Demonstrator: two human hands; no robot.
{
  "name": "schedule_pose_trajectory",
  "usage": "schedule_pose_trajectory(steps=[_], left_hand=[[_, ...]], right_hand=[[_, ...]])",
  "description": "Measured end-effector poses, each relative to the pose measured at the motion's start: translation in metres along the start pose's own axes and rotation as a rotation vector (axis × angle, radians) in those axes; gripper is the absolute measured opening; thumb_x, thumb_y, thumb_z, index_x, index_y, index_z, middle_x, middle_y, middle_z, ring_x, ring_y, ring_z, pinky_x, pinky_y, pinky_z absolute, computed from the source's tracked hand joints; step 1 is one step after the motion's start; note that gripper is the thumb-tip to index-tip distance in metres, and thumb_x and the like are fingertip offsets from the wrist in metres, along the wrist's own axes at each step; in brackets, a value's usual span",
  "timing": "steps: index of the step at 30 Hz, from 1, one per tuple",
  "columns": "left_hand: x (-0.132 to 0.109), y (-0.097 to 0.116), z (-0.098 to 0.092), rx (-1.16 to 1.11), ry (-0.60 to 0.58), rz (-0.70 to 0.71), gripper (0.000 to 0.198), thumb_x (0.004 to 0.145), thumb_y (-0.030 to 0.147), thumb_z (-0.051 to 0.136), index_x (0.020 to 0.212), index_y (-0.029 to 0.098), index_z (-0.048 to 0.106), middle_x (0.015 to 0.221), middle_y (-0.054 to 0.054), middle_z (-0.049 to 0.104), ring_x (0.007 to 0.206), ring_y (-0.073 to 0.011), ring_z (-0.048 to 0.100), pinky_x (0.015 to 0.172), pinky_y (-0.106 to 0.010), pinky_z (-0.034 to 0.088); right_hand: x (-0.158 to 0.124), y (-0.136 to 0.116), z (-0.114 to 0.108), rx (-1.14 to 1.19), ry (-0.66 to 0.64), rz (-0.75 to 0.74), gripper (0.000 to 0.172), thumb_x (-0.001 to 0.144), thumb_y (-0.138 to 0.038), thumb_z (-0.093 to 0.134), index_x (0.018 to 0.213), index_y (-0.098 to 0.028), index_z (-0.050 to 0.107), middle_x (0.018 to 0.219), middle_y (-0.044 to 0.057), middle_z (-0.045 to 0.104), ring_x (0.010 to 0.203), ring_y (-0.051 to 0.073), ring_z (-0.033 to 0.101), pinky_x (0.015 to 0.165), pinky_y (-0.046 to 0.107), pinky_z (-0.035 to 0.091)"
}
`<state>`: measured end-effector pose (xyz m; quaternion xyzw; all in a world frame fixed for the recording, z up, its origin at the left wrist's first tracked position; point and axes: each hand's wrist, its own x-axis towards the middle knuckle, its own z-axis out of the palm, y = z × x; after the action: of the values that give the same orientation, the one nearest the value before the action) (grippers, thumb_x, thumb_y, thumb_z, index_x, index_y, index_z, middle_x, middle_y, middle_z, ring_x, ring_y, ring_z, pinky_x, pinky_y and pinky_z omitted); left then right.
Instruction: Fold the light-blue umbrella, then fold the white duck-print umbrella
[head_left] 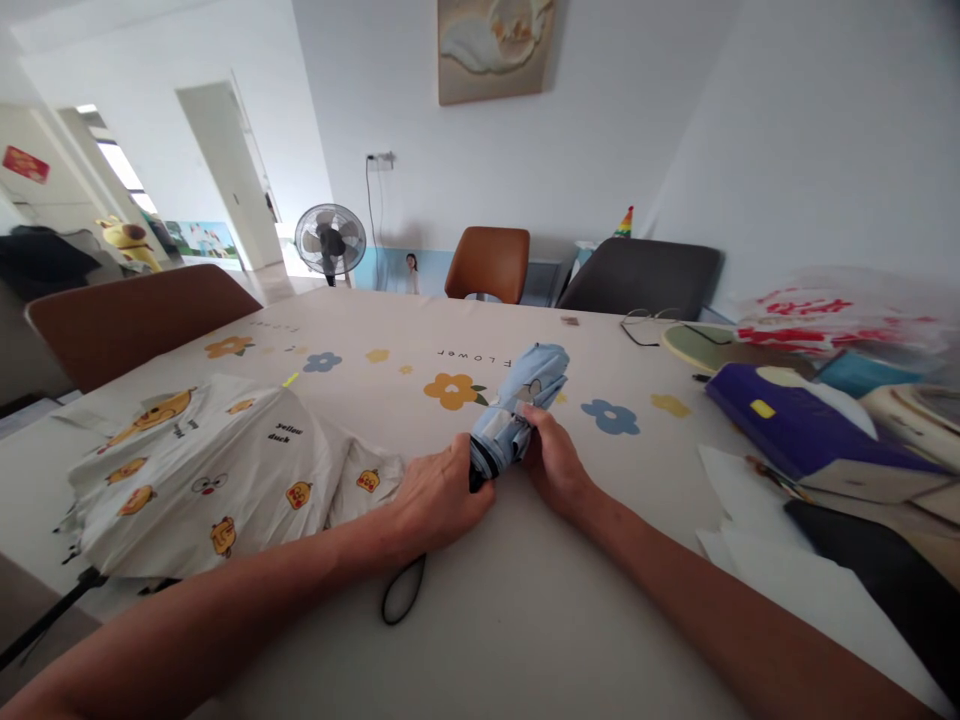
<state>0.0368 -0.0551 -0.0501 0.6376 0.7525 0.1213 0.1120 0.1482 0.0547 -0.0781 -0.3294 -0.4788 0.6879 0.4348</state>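
Observation:
A folded light-blue umbrella (519, 392) is held at a slant above the middle of the table. My left hand (442, 490) is closed around its dark handle end, and a black wrist strap (403, 592) hangs below. My right hand (556, 455) grips the folded fabric from the right side, thumb on top; its other fingers are partly hidden. To the left lies a white umbrella (247, 470) with yellow duck prints, its cloth loose and partly spread, its near edge behind my left forearm.
The table (480, 640) has a flower-print cover. At right are a purple box (795, 425), white papers (810, 590), a black flat object (877, 570), eyeglasses (641, 325) and a plastic bag (832, 310). Chairs (489, 262) and a fan (330, 240) stand beyond.

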Motion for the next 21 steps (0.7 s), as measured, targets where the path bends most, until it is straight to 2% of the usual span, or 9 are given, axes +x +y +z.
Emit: schedule_pose_trajectory(steps=[3, 7, 12, 16, 21], left_hand=[[0.0, -0.001, -0.001, -0.009, 0.002, 0.003, 0.024, 0.079, 0.041, 0.038, 0.091, 0.02, 0.038, 0.081, -0.006, 0.064, 0.072, -0.025, 0.062, 0.056, -0.031, 0.038], [0.0, -0.001, 0.0, -0.005, 0.004, 0.001, 0.024, 0.079, 0.041, 0.038, 0.092, 0.02, 0.039, 0.08, -0.006, 0.064, 0.072, -0.0244, 0.062, 0.057, -0.03, 0.038], [-0.001, 0.0, 0.002, 0.017, 0.016, 0.031, 0.023, 0.081, 0.039, 0.037, 0.093, 0.019, 0.038, 0.082, -0.007, 0.064, 0.072, -0.0243, 0.062, 0.058, -0.031, 0.039], [-0.005, 0.003, 0.002, 0.05, 0.046, 0.07, 0.022, 0.081, 0.035, 0.037, 0.095, 0.018, 0.038, 0.086, -0.008, 0.063, 0.077, -0.024, 0.062, 0.061, -0.032, 0.041], [-0.009, 0.009, 0.003, 0.02, 0.023, 0.069, 0.03, 0.081, 0.036, 0.038, 0.104, 0.016, 0.039, 0.093, -0.01, 0.062, 0.085, -0.0255, 0.061, 0.066, -0.033, 0.043]], right_hand=[[0.0, 0.001, 0.001, 0.123, 0.002, 0.039, 0.021, 0.069, -0.039, 0.059, 0.07, -0.019, 0.052, 0.056, -0.002, 0.052, 0.051, 0.013, 0.045, 0.047, 0.024, 0.034], [0.0, 0.001, 0.0, 0.143, -0.016, 0.045, 0.026, 0.07, -0.043, 0.059, 0.068, -0.019, 0.052, 0.055, -0.002, 0.05, 0.05, 0.013, 0.043, 0.047, 0.024, 0.034], [-0.001, 0.0, -0.001, 0.041, 0.036, 0.039, 0.027, 0.067, -0.041, 0.062, 0.064, -0.018, 0.051, 0.056, -0.001, 0.052, 0.052, 0.012, 0.045, 0.049, 0.024, 0.036], [-0.003, 0.0, -0.001, 0.029, 0.031, 0.025, 0.029, 0.064, -0.042, 0.066, 0.067, -0.015, 0.057, 0.059, 0.001, 0.057, 0.055, 0.014, 0.05, 0.052, 0.025, 0.039], [-0.006, -0.003, -0.001, -0.053, 0.074, -0.008, 0.03, 0.064, -0.043, 0.064, 0.071, -0.015, 0.058, 0.064, 0.003, 0.06, 0.059, 0.017, 0.054, 0.056, 0.027, 0.042]])
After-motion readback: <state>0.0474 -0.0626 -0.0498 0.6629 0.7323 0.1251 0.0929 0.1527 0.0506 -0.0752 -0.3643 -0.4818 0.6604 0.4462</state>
